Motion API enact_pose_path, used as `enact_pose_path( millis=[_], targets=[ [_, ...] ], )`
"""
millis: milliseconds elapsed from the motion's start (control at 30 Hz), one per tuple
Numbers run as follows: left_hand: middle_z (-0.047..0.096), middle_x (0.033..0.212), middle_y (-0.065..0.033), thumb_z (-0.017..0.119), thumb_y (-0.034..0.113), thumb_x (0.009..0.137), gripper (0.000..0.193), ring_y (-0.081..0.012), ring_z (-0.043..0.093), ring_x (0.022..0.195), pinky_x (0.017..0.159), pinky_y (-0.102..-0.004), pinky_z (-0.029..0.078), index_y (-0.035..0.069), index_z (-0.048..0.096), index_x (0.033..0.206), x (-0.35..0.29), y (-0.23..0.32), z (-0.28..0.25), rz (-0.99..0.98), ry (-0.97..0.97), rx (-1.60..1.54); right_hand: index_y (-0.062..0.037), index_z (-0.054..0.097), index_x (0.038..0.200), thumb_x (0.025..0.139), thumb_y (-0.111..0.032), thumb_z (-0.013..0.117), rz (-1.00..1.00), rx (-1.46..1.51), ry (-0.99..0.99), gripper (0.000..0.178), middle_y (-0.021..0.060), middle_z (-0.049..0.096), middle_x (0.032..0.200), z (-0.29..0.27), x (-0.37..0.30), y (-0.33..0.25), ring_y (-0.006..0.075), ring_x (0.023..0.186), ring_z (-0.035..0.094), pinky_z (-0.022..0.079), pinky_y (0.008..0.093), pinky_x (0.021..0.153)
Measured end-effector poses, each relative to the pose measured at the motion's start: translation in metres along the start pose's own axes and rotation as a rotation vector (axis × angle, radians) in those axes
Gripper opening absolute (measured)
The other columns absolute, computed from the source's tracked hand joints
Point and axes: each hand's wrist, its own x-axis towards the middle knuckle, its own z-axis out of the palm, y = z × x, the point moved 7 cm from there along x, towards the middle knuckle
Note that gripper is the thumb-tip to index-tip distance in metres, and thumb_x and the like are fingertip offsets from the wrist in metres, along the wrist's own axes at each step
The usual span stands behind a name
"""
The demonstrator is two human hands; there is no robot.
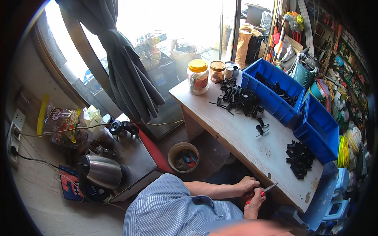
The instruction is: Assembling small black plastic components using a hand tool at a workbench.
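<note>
My right hand (255, 203) is closed around a red-handled tool with a pointed silver blade (271, 187). Its blade sticks out toward the table's near edge; I cannot tell whether it is a knife or scissors. Just beyond it, my left hand (246, 185) has its fingers curled together, and whatever they pinch is too small to make out. Both hands are close together over my lap, beside the table (252, 135). On that table lie a large heap of small black plastic parts (238, 96), a couple of loose ones (260, 128) and a smaller pile (300, 159).
Two blue bins (271, 92) (318, 131) stand along the table's far right side; the farther holds black parts. Jars (198, 78) stand at the back. A waste bin (183, 157) is on the floor. To my left, a steel kettle (103, 172) sits by a cabinet (138, 167).
</note>
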Motion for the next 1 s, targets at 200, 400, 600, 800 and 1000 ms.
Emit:
enact_pose_path(
  millis=[200,400,600,800,1000],
  targets=[
    [0.059,0.061,-0.0074,0.064,0.019,0.085,0.017,-0.0172,0.056,0.043,0.037,-0.0302,0.043,0.003,0.061,0.085,-0.003,-0.005,-0.003,-0.026,-0.065,-0.024,-0.0112,0.052,0.076,0.088,-0.012,0.062,-0.016,0.022,0.001,0.016,-0.0011,0.05,0.061,0.007,-0.011,-0.012,0.0099,0.05,0.048,0.039,0.0256,0.048],
    [0.067,0.079,-0.0056,0.054,0.029,0.099,0.029,-0.0116,0.064,0.062,0.048,-0.0241,0.049,0.003,0.059,0.111,-0.018,0.022,-0.008,0.152,-0.311,0.187,-0.0137,0.052,0.082,0.089,-0.015,0.064,-0.091,0.138,-0.105,0.014,-0.0016,0.05,0.063,-0.006,0.017,0.0,0.0089,0.051,0.047,0.039,0.0234,0.048],
    [0.068,0.105,-0.01,0.054,0.016,0.101,0.042,-0.0137,0.066,0.089,0.071,-0.0261,0.056,-0.002,0.05,0.14,-0.04,0.042,-0.01,0.478,-0.555,0.27,-0.0146,0.051,0.084,0.09,-0.021,0.063,-0.068,0.195,-0.176,0.015,-0.0008,0.049,0.063,-0.002,0.021,-0.003,0.0108,0.052,0.049,0.04,0.0255,0.048],
    [0.068,0.112,-0.0114,0.062,0.009,0.096,0.044,-0.0177,0.066,0.101,0.088,-0.0312,0.056,-0.003,0.051,0.137,-0.047,0.047,-0.015,0.629,-0.664,0.344,-0.0144,0.053,0.086,0.09,-0.024,0.064,-0.014,0.229,-0.128,0.016,-0.0004,0.049,0.062,-0.005,0.025,0.006,0.0128,0.053,0.051,0.041,0.0268,0.049],
    [0.067,0.106,-0.0181,0.07,0.009,0.09,0.045,-0.0274,0.069,0.096,0.082,-0.0358,0.056,-0.004,0.054,0.131,-0.065,0.066,-0.006,0.937,-0.507,0.745,-0.0149,0.056,0.087,0.089,-0.026,0.065,-0.059,0.232,-0.095,0.015,-0.002,0.053,0.069,-0.008,0.03,0.011,0.0123,0.06,0.055,0.044,0.0269,0.051]
  ],
)
